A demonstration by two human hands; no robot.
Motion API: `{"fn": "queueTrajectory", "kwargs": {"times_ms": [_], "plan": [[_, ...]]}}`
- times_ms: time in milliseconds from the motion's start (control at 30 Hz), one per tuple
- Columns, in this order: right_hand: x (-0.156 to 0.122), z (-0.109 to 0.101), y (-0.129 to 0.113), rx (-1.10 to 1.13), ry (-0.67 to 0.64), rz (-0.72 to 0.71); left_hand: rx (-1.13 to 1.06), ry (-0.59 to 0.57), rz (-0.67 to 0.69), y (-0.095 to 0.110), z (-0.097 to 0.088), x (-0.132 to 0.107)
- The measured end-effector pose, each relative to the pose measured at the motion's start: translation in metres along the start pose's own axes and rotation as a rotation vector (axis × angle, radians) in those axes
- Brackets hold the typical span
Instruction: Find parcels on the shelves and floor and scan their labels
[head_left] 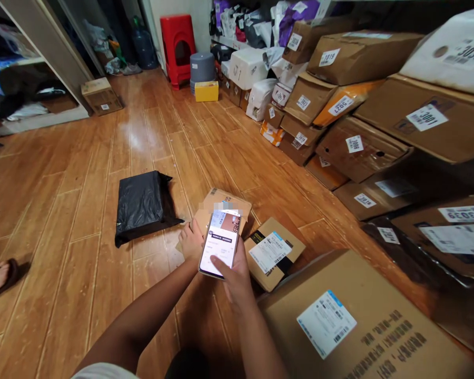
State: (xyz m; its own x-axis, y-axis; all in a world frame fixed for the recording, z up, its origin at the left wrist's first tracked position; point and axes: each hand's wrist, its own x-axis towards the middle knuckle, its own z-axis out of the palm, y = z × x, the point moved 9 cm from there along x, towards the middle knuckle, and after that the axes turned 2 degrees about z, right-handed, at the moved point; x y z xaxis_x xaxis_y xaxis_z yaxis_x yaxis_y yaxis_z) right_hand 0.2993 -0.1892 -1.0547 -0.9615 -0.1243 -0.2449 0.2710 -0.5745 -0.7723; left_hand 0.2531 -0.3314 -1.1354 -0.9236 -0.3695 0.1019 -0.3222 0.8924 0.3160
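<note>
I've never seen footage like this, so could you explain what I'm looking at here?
There's no machine: a person works bare-handed, and one camera worn on their head looks forward and down. The right hand holds a lit phone. The left hand touches a cardboard box, partly hidden behind the phone. On the wooden floor are a black package and a labelled box; a large carton fills the lower right. Stacked numbered parcels line the right side.

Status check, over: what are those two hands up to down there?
Right hand holding lit phone. Left hand against cardboard box. Phone hides part of that box; black package lies apart, to the left.
</note>
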Motion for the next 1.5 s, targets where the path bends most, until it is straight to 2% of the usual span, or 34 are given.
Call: {"fn": "queueTrajectory", "kwargs": {"times_ms": [133,333,533,867,1167,1300,1500], "plan": [[-0.006,0.003,-0.001,-0.095,-0.080,-0.009,0.011,0.042,-0.014,-0.002,0.000,0.000],[-0.012,0.008,-0.006,-0.125,-0.095,-0.032,0.020,0.042,-0.024,-0.001,-0.001,0.000],[-0.013,0.010,-0.001,-0.122,-0.126,-0.014,0.025,0.067,-0.023,0.002,-0.010,-0.001],[-0.015,0.013,-0.003,-0.116,-0.135,0.010,0.005,0.027,-0.016,0.005,-0.015,-0.001],[-0.021,0.010,-0.005,-0.044,-0.110,0.040,0.003,-0.022,-0.032,0.003,-0.009,0.000],[-0.034,0.006,-0.007,0.089,-0.092,0.107,0.026,-0.025,-0.014,0.006,-0.011,0.001],[-0.074,-0.006,-0.009,0.212,-0.114,0.178,0.058,0.014,-0.022,0.003,-0.014,0.001]]}}
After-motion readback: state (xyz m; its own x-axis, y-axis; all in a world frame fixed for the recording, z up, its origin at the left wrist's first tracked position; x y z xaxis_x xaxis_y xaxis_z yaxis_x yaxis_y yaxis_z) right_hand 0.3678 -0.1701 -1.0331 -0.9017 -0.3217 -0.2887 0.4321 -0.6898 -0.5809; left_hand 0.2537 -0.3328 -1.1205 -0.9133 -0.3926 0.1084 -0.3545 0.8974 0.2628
